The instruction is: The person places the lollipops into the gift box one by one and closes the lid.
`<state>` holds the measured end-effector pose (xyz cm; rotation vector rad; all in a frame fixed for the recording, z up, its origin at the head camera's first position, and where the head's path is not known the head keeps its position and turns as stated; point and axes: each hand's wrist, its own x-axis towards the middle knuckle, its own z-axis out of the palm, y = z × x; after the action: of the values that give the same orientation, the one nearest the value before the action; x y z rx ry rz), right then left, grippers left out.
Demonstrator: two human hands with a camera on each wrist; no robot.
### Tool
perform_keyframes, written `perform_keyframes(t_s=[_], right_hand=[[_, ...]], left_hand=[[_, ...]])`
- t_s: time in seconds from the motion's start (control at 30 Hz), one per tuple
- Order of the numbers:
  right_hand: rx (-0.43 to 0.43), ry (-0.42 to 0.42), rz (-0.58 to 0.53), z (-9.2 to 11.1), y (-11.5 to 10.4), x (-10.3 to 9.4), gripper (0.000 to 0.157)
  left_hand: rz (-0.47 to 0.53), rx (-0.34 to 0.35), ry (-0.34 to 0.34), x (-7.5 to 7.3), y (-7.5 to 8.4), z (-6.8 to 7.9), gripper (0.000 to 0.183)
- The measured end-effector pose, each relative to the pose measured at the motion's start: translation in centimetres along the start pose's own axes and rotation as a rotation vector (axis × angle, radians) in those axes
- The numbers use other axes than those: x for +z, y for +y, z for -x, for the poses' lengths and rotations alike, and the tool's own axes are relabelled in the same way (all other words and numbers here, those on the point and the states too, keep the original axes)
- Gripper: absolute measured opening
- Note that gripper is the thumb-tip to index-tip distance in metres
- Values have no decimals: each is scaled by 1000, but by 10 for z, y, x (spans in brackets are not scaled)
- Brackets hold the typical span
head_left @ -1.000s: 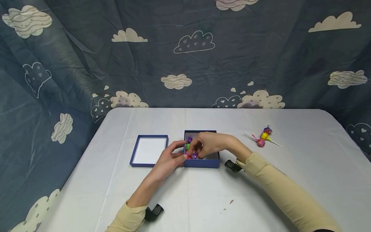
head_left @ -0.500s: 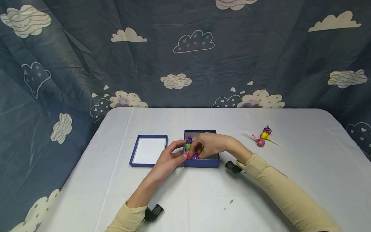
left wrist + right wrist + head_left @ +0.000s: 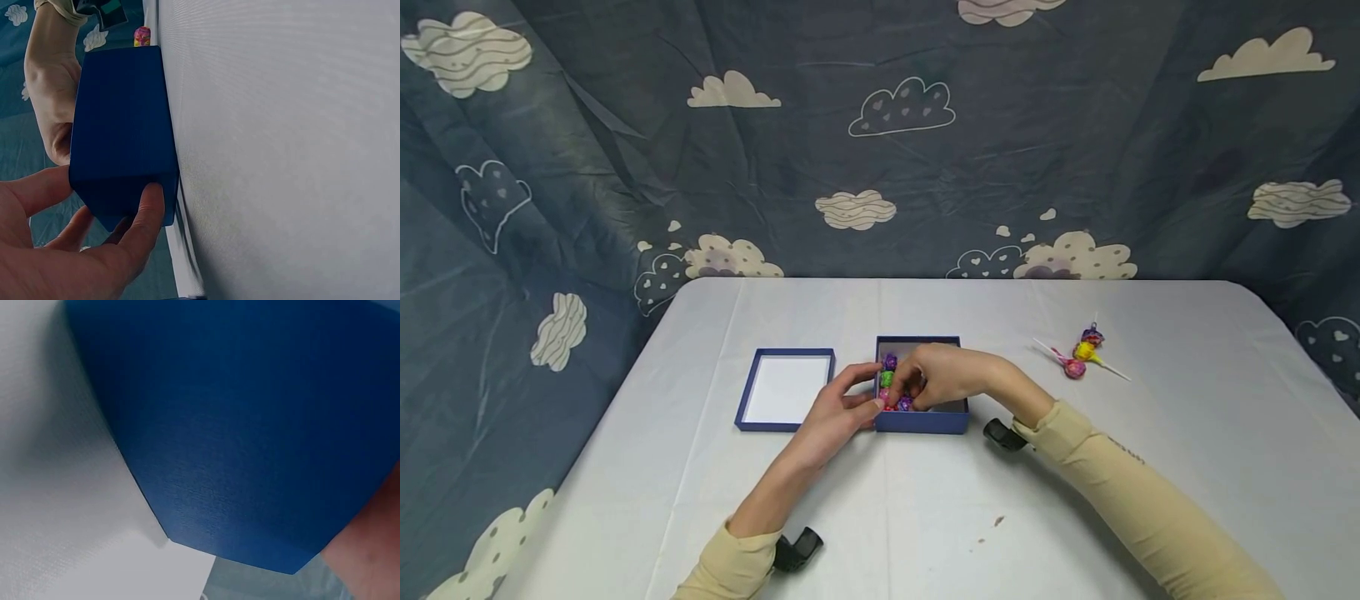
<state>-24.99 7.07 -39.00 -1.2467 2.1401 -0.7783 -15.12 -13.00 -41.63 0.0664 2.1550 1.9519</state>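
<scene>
Dark blue cloth [image 3: 902,192] with pale printed clouds hangs behind and to the left of a table [image 3: 940,533], which is covered in white. Near the middle of this table stands a blue rectangular box [image 3: 922,423], open at the top. Inside, along its left part, lie small wrapped sweets: a purple one [image 3: 890,362] at the back, a green one [image 3: 887,379] before it, then pink and red ones, and a second purple one [image 3: 905,403] near the front wall.

A person's left hand [image 3: 831,421] holds its fingers spread at the left side of the box; the index finger touches the upper edge, and the thumb presses on the end wall, as the left wrist view shows. The right hand [image 3: 942,372] reaches down into the box with bent fingers, close to the front purple sweet; whether the fingertips pinch it, I cannot tell, because the hand hides them.

To the left of the box lies a blue-rimmed lid [image 3: 784,390], its white inside turned upward, partly covered by the left hand. At the right, well apart from the box, three lollipops rest in a cluster: purple [image 3: 1092,336], yellow [image 3: 1084,352] and pink [image 3: 1074,369]. Both sleeves [image 3: 1090,454] are cream-coloured.
</scene>
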Motion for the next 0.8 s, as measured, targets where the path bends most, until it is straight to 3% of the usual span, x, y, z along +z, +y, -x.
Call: perform_keyframes(t_s=[0.4, 0.8], right_hand=[[2, -6, -49, 0, 0, -2, 30], [-30, 18, -220, 6, 3, -6, 24]], left_hand=[[1, 5, -8, 0, 0, 1, 49], [7, 9, -7, 0, 1, 1, 49]])
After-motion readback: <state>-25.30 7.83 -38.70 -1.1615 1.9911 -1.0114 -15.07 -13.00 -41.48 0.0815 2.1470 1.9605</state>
